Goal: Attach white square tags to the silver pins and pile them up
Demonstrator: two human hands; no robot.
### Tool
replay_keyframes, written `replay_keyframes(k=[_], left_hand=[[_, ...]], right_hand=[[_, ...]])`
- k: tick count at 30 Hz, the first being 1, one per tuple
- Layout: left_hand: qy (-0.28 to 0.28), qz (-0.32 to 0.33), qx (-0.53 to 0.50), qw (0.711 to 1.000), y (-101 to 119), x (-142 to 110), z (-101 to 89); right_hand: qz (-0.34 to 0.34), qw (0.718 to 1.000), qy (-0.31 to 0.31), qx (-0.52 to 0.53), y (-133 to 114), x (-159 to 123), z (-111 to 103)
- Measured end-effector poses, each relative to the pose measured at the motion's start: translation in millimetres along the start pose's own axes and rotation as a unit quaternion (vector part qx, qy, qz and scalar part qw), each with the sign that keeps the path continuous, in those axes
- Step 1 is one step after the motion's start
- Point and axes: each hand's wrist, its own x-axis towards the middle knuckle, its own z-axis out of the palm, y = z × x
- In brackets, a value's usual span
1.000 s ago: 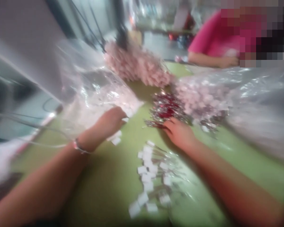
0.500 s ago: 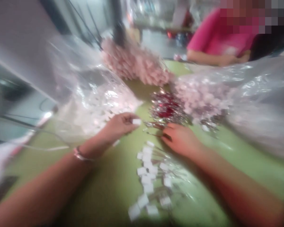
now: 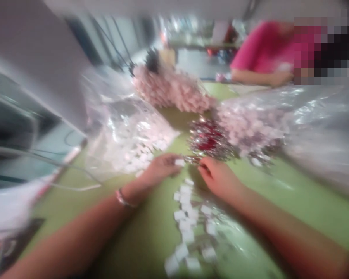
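Note:
Between the fingertips of my left hand (image 3: 164,167) is a small white tag (image 3: 179,162). My right hand (image 3: 216,174) is closed on a thin stem with a silvery tip (image 3: 190,158), which points left and meets the white tag or lies right beside it. Blur hides whether the two are joined. Just behind my right hand lies a pile of silver and red glittery stems (image 3: 208,135). Nearer to me, several stems with white tags (image 3: 186,224) are spread in a column on the green table (image 3: 128,236).
At left, a clear plastic bag (image 3: 113,124) spills loose white pieces (image 3: 141,155). Pink flower bunches (image 3: 171,89) lie at the back. Pale pink flowers (image 3: 250,124) in plastic wrap (image 3: 320,135) fill the right. Across the table sits a person in a pink shirt (image 3: 261,50).
My left hand has moved right with the white tag, up to the silvery stem tip in my right hand. The view has shifted slightly, so the scene sits lower.

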Motion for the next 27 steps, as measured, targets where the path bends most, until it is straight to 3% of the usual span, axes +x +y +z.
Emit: replay_keyframes(k=[4,9,15,19,22,27], left_hand=[[-0.026,0.001,-0.007,1.0,1.8,-2.4,3.5],[-0.057,-0.014,-0.019,0.998,1.0,-2.6,1.7],[-0.051,-0.008,0.045,0.998,6.5,-4.4,0.7],[-0.071,0.033,0.102,0.992,12.4,-8.3,2.2],[-0.099,0.064,0.13,0.985,12.5,-9.5,3.2],[-0.076,0.052,0.149,0.985,9.3,-7.2,7.6]], right_hand=[[-0.049,0.996,0.02,0.073,0.0,-2.6,1.2],[-0.074,0.993,0.02,0.085,2.1,-1.9,4.1],[-0.131,0.99,0.045,0.033,4.4,-4.4,0.7],[-0.15,0.987,0.05,-0.001,4.0,-5.2,0.5],[-0.15,0.988,0.015,-0.026,0.7,-2.7,1.3],[-0.106,0.992,-0.01,-0.06,-6.4,-0.2,6.9]])
